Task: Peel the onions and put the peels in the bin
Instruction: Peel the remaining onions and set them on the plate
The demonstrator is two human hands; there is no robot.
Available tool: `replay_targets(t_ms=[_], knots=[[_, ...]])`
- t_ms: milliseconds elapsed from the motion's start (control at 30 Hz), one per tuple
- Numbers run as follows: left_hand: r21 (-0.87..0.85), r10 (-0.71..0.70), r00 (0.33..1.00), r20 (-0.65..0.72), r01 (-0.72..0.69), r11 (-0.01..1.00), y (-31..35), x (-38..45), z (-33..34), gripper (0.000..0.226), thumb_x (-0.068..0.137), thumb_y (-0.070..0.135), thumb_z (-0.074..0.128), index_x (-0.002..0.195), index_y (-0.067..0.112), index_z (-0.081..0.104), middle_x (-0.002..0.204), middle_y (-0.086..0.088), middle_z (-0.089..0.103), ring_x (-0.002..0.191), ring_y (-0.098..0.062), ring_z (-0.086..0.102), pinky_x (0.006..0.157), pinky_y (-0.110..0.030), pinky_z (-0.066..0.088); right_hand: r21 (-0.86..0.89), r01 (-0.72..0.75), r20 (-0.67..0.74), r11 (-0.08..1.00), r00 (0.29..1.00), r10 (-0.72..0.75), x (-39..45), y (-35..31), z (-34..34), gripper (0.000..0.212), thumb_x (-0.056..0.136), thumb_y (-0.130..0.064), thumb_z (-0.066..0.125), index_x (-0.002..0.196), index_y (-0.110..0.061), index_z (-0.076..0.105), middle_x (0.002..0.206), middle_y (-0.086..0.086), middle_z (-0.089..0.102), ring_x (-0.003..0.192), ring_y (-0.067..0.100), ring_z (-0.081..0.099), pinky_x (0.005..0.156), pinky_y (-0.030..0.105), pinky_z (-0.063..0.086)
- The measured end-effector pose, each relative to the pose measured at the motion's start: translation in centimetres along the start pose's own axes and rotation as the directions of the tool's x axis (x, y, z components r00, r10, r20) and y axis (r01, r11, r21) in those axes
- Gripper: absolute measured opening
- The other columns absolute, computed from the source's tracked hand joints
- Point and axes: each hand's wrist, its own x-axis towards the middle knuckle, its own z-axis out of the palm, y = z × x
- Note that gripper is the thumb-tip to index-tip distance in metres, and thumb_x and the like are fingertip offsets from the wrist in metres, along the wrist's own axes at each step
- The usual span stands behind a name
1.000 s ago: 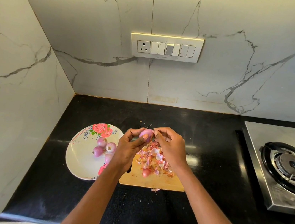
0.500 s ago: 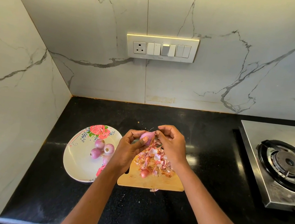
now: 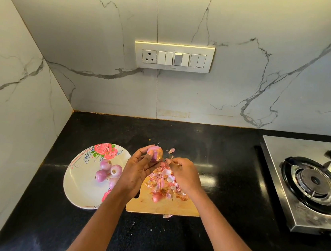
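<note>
Near the middle of the frame, the left hand [image 3: 138,170] holds one small pink onion [image 3: 154,153] between its thumb and curled fingers, lifted above the far left corner of the cutting board [image 3: 163,205]. The right hand [image 3: 183,174] is just beside it, to the right, and its fingertips pinch a small piece of peel [image 3: 169,161] next to the onion. Under the right hand, a heap of pink and brown peels [image 3: 163,184] lies on the wooden board. One loose bit of peel [image 3: 167,215] lies on the black counter [image 3: 167,240] at the near edge of the board, and another [image 3: 172,150] lies behind the hands. Left of the board stands a white plate [image 3: 78,185] with a rose pattern, and several peeled onions [image 3: 109,170] lie together on it. At the right edge of the frame is a steel gas stove [image 3: 307,184]. In the upper middle, a switch panel [image 3: 174,57] is on the marble wall.
</note>
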Motion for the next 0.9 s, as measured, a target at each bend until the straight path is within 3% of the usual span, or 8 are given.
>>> replay_targets(t_ms=[67, 133, 233, 500, 667, 900], knots=[[0.038, 0.023, 1.000, -0.019, -0.022, 0.999, 0.0, -0.1, 0.2, 0.040, 0.091, 0.030, 0.063, 0.129, 0.017, 0.060, 0.125, -0.009, 0.070, 0.112, -0.025, 0.071, 0.098, -0.037, 0.057, 0.070, 0.049, -0.030, 0.996, 0.998, -0.047, -0.2, -0.7, -0.2, 0.018, 0.099, -0.024, 0.065, 0.115, -0.020, 0.072, 0.111, -0.008, 0.069, 0.097, 0.000, 0.062, 0.085, 0.017, 0.053], [0.070, 0.041, 0.999, -0.030, -0.039, 0.997, -0.2, -0.2, 0.2, 0.043, 0.088, 0.034, 0.064, 0.128, 0.019, 0.061, 0.125, -0.008, 0.070, 0.111, -0.024, 0.071, 0.098, -0.040, 0.057, 0.179, 0.094, -0.055, 0.979, 0.995, -0.085, -0.4, -1.7, -0.7, 0.020, 0.099, -0.028, 0.065, 0.117, -0.022, 0.071, 0.111, -0.012, 0.070, 0.098, -0.005, 0.063, 0.081, 0.009, 0.051], [0.103, 0.080, 0.996, -0.028, -0.077, 0.992, -0.2, -0.3, 0.2, 0.041, 0.090, 0.034, 0.063, 0.128, 0.019, 0.063, 0.122, -0.005, 0.072, 0.111, -0.023, 0.071, 0.097, -0.038, 0.057, 0.262, 0.162, -0.038, 0.951, 0.987, -0.158, -0.9, -3.4, -1.0, 0.026, 0.096, -0.036, 0.069, 0.118, -0.024, 0.070, 0.111, -0.014, 0.071, 0.101, -0.007, 0.064, 0.083, 0.009, 0.051], [0.107, 0.125, 0.992, -0.030, -0.121, 0.987, 0.1, -0.3, 0.8, 0.038, 0.087, 0.033, 0.067, 0.122, 0.021, 0.065, 0.120, -0.003, 0.073, 0.112, -0.023, 0.071, 0.094, -0.033, 0.057, 0.189, 0.266, -0.142, 0.945, 0.960, -0.242, -1.3, -4.0, -1.0, 0.023, 0.093, -0.026, 0.073, 0.114, -0.018, 0.074, 0.104, -0.012, 0.073, 0.092, -0.013, 0.064, 0.079, 0.007, 0.051], [0.112, 0.143, 0.989, -0.039, -0.138, 0.984, 0.1, -0.4, 0.4, 0.047, 0.079, 0.037, 0.074, 0.123, 0.022, 0.065, 0.126, -0.004, 0.070, 0.118, -0.024, 0.067, 0.102, -0.042, 0.054, 0.205, 0.273, -0.145, 0.940, 0.958, -0.247, -1.5, -4.3, -0.8, 0.024, 0.092, -0.027, 0.074, 0.114, -0.017, 0.075, 0.102, -0.012, 0.073, 0.092, -0.012, 0.066, 0.080, 0.009, 0.054], [0.165, 0.145, 0.989, -0.034, -0.138, 0.977, -0.1, -0.2, 0.3, 0.046, 0.077, 0.037, 0.077, 0.120, 0.025, 0.068, 0.122, -0.001, 0.071, 0.115, -0.021, 0.068, 0.103, -0.044, 0.054, 0.139, 0.299, -0.184, 0.944, 0.944, -0.272, -1.6, -4.2, -0.8, 0.019, 0.092, -0.027, 0.074, 0.107, -0.016, 0.077, 0.098, -0.010, 0.074, 0.088, -0.011, 0.065, 0.078, 0.007, 0.052]])
